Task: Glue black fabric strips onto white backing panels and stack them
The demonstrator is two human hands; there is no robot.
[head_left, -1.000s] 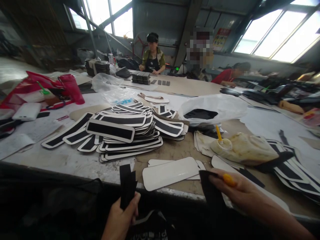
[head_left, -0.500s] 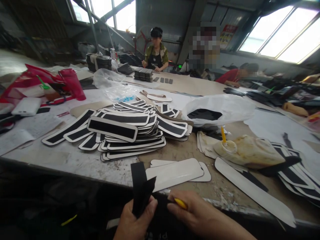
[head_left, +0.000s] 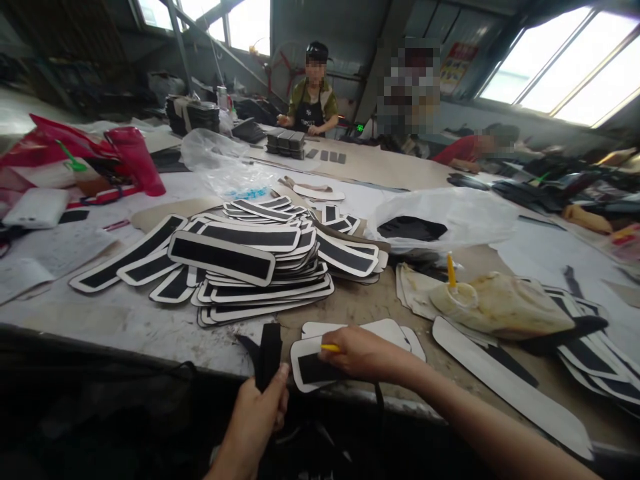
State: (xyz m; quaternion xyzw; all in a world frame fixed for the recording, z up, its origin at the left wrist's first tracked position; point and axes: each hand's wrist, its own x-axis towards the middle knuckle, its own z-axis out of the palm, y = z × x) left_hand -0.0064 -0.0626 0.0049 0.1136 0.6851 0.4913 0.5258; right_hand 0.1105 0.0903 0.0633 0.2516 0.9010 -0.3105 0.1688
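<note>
My left hand (head_left: 260, 407) is closed around several black strips (head_left: 271, 353), which stick up at the table's front edge. Farther right, my right hand (head_left: 363, 353) lies over a white rounded panel (head_left: 297, 348) and grips a yellow stick-like tool (head_left: 330, 347), mostly hidden in the fist. Under its fingers a black strip (head_left: 311, 369) lies flat on that panel, its right end covered by the hand. More white panels (head_left: 395, 330) lie just behind. A large heap of white-bordered panels with black strips (head_left: 235, 257) rises beyond my left hand.
A glue-stained plastic container (head_left: 510, 303) with a yellow stick (head_left: 451, 270) stands at the right. Near it are a long white panel (head_left: 510, 387) and a clear plastic bag (head_left: 475, 213). A red bottle (head_left: 135, 160) stands left. A co-worker (head_left: 313, 100) sits across the table.
My right hand has moved from the table's edge up onto the white panel, where a black strip now lies. My left hand has shifted slightly left, still holding black strips.
</note>
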